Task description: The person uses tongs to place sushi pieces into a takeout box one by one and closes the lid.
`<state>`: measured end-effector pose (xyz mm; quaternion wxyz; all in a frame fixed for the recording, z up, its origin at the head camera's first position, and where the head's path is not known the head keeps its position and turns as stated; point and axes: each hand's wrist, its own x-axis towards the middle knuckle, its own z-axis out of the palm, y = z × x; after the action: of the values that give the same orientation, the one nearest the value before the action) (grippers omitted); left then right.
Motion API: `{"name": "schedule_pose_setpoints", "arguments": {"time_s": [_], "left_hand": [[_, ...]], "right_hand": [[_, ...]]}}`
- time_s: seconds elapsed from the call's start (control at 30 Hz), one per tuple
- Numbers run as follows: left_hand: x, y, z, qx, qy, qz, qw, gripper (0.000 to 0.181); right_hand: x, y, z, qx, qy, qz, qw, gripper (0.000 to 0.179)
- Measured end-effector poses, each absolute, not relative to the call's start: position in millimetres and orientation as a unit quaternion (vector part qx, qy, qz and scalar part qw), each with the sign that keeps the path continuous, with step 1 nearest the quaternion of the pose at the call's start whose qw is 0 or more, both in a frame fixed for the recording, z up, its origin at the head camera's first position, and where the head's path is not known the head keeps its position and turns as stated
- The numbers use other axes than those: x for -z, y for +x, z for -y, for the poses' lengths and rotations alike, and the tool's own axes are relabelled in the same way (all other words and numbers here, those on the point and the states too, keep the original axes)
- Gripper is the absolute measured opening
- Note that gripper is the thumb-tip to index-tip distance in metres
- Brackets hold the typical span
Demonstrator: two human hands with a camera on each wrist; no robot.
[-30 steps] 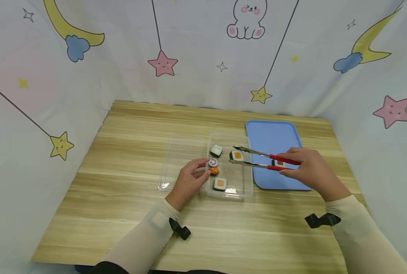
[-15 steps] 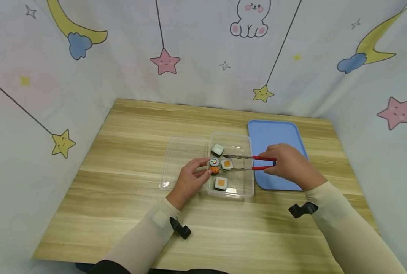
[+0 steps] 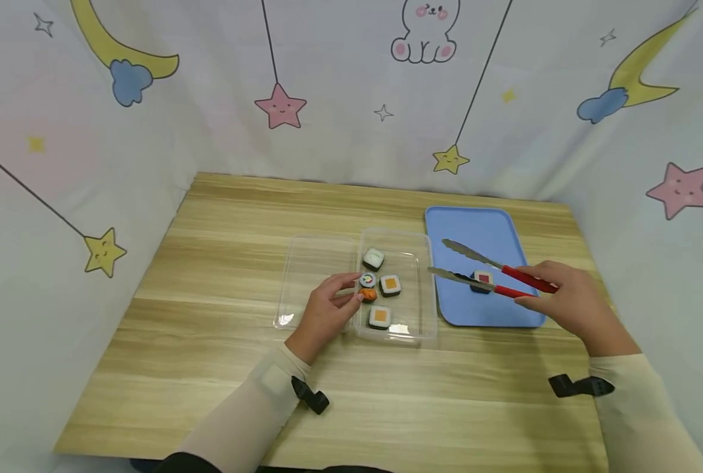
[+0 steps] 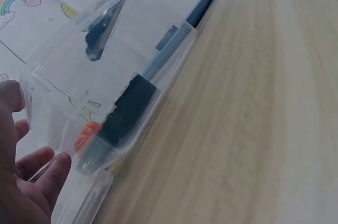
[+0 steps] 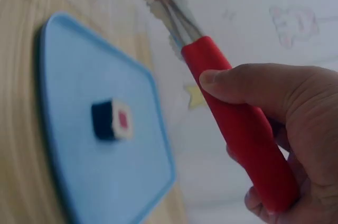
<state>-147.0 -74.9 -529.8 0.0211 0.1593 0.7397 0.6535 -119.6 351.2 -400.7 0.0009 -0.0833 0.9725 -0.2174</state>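
Right hand [image 3: 569,301] grips red-handled metal tongs [image 3: 518,274], arms parted; left hand [image 3: 326,315], fingers loose, rests against clear plastic box [image 3: 409,305]. Likely step: picking up red-centred black-and-white block [image 5: 112,120]; next needs tongs straddling it.

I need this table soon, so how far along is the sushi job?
Seemingly done: five sushi pieces sit in the clear container, the left hand at its side. In hand: the right hand holds the tongs, spread and gripping nothing. Probably left: the red-centred piece on the blue tray, then perhaps closing the lid lying beside the container.
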Motion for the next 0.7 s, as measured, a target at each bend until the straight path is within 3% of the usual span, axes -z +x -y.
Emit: {"name": "schedule_pose_setpoints", "arguments": {"time_s": [0.23,0.7], "left_hand": [[529,-146,74,-0.655,0.152,-0.740,0.015,0.042],[529,-146,75,-0.653,0.147,-0.743,0.023,0.042]], "right_hand": [[426,-93,-395,0.225,-0.024,-0.974,0.005,0.056],[450,-82,-407,0.222,0.025,-0.974,-0.023,0.055]]}}
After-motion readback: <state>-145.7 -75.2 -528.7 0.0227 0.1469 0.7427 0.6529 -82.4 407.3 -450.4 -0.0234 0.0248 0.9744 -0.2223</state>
